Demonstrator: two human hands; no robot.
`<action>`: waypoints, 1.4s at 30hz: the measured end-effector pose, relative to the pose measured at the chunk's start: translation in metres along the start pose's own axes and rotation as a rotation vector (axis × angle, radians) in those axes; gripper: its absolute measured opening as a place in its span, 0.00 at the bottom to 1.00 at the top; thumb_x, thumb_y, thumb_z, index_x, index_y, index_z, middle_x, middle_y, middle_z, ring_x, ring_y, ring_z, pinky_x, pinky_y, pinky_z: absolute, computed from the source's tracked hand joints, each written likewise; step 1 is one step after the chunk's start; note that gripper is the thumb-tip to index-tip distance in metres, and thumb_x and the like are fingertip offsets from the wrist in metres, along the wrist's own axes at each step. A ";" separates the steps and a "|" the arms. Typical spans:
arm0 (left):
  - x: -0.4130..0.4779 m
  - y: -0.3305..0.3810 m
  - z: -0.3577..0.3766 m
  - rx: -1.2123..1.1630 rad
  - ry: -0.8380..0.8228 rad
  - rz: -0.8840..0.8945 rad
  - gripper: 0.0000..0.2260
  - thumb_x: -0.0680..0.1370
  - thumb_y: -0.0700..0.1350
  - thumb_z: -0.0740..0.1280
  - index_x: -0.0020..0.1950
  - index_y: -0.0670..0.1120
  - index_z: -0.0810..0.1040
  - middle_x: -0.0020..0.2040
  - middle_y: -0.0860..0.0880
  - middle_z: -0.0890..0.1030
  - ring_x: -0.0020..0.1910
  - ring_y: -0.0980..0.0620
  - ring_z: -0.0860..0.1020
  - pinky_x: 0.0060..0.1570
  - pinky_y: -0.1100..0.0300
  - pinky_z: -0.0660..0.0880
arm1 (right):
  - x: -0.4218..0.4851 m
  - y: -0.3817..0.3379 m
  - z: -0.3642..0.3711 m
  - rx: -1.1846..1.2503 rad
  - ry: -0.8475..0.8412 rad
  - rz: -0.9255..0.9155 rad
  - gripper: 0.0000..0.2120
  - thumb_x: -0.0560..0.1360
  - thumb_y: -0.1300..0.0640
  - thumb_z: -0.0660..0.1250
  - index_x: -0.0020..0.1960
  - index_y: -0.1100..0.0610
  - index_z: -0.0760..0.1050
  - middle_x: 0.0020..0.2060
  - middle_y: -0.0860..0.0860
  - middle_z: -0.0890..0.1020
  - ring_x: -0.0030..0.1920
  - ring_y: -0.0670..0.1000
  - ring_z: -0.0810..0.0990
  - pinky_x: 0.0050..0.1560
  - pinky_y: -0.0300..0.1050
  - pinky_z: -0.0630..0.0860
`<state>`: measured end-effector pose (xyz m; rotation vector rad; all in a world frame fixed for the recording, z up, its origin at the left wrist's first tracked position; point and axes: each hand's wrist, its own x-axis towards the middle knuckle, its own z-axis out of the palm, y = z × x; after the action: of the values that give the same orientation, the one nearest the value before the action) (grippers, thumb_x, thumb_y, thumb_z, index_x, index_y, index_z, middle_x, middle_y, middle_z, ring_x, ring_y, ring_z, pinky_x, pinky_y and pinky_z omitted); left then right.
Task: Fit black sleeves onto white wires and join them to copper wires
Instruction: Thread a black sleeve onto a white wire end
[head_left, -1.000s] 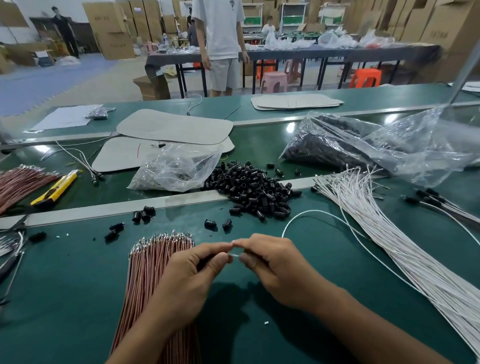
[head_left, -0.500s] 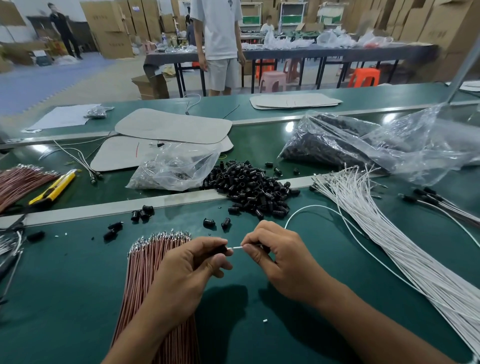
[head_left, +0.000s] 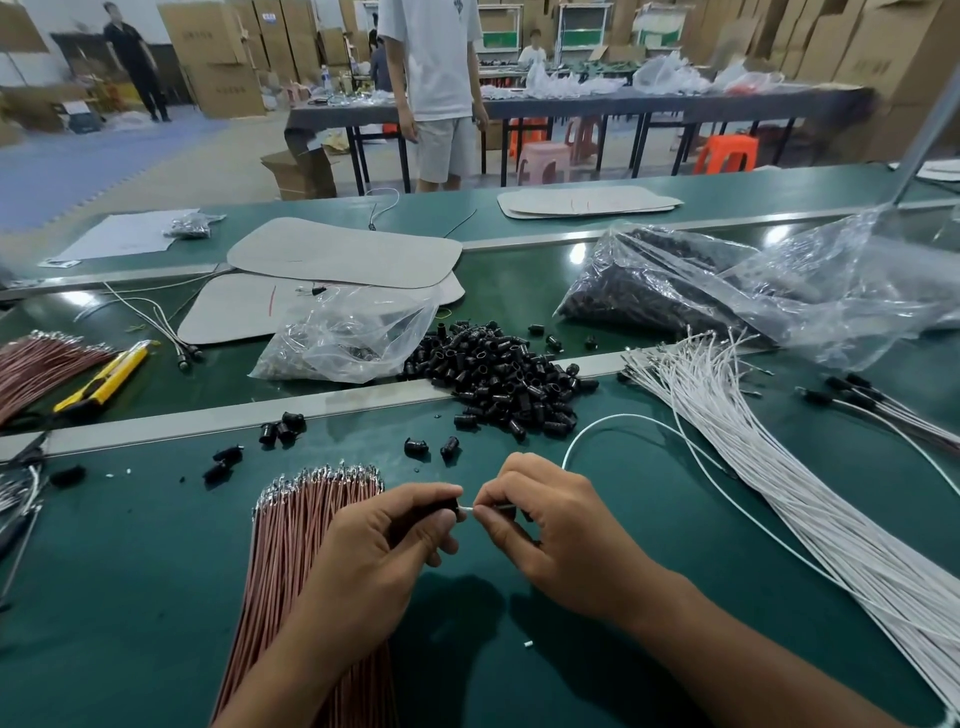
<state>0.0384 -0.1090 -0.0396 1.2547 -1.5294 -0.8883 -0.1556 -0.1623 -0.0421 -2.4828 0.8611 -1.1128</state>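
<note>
The left hand (head_left: 384, 551) curls thumb and fingers round a black sleeve (head_left: 441, 506), its open end facing right. The right hand (head_left: 550, 540) pinches the white wire (head_left: 466, 509) between thumb and forefinger. The wire's tip lies level, left to right, at the sleeve's mouth; whether it is inside cannot be told. Beyond the right hand the wire arcs away and rightward over the green table (head_left: 130, 597). Under the left wrist a copper wire bundle (head_left: 311, 525) runs lengthwise away from the person. Farther off lie a pile of loose sleeves (head_left: 498, 379), a white wire bundle (head_left: 779, 467) and plastic bags (head_left: 353, 338), then cardboard boxes (head_left: 218, 57).
</note>
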 end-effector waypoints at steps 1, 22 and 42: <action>0.000 0.000 0.000 0.011 -0.001 0.004 0.12 0.73 0.46 0.68 0.55 0.51 0.82 0.43 0.52 0.85 0.40 0.54 0.83 0.40 0.65 0.79 | 0.000 0.000 0.000 -0.019 0.009 -0.012 0.05 0.79 0.60 0.68 0.46 0.61 0.79 0.40 0.50 0.76 0.40 0.50 0.74 0.41 0.47 0.74; 0.002 -0.003 0.003 -0.068 0.072 0.063 0.07 0.71 0.44 0.73 0.47 0.53 0.82 0.43 0.47 0.84 0.42 0.50 0.83 0.42 0.65 0.79 | 0.001 -0.001 0.005 0.066 0.099 0.100 0.05 0.79 0.60 0.68 0.44 0.59 0.77 0.38 0.43 0.73 0.38 0.39 0.71 0.43 0.31 0.67; 0.002 -0.002 0.004 -0.076 0.043 0.007 0.07 0.74 0.42 0.70 0.50 0.47 0.83 0.42 0.45 0.84 0.40 0.51 0.82 0.41 0.62 0.80 | 0.000 -0.002 0.004 0.100 -0.013 0.129 0.07 0.82 0.55 0.64 0.47 0.57 0.75 0.39 0.42 0.72 0.39 0.39 0.70 0.42 0.35 0.67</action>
<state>0.0349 -0.1112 -0.0428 1.2055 -1.4517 -0.9012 -0.1516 -0.1609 -0.0443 -2.3167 0.9240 -1.0676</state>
